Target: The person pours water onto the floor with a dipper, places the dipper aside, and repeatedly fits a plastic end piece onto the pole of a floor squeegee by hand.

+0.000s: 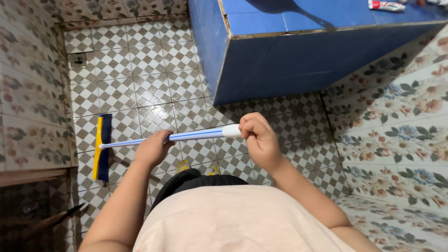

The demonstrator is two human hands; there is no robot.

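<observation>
We hold a floor squeegee (140, 140) across our body with both hands, its blue-and-white striped pole (196, 135) running nearly level above the checkered floor tiles (140, 70). Our right hand (259, 140) is curled into a fist around the white grip cap (231, 130) at the near end of the pole, fingers pressed together and folded over it, knuckles turned up toward the camera. Our left hand (154, 148) wraps the pole farther along, fingers closed around it from above, so the shaft disappears under the palm and comes out again on the far side. Beyond that hand the pole meets the squeegee head (101, 147), a long yellow bar with a dark blue blade, which lies against the wet, shiny tiles close to the flowered wall (28, 107) on the left. A blue tiled basin (280, 65) stands ahead of us, well apart from the squeegee head, and a small tube (386, 5) lies on its top ledge. More flowered tiles (401, 121) cover the wall at our right. Our pale shirt (233, 219) fills the bottom of the view.
</observation>
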